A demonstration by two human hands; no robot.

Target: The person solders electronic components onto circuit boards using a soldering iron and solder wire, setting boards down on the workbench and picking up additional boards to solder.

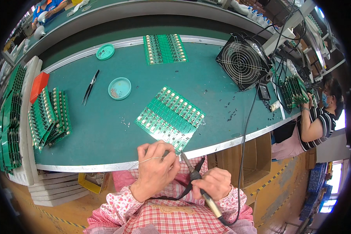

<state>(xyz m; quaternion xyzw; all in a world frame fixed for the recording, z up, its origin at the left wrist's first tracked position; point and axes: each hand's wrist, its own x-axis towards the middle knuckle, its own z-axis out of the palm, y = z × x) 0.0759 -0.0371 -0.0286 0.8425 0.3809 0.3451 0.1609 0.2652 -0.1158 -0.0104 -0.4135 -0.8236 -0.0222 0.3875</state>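
My right hand [215,183] grips a soldering iron [210,201] by its handle, with the tip touching or very close to the near corner of a green circuit board panel [171,115]. My left hand [156,165] is closed by that same corner; a thin length of solder wire [150,159] runs across its fingers. The panel lies slanted on the green bench mat, its near corner at the bench edge. Rows of small white and black parts cover it. My left fingertips partly hide the spot by the tip.
Tweezers [91,87] and two turquoise dishes, one with small parts [119,88], lie left. Another panel [165,49] is at the back. Board stacks [48,119] stand left. A black fan [243,62] is right, its cable hanging near my right arm. A co-worker [319,117] sits far right.
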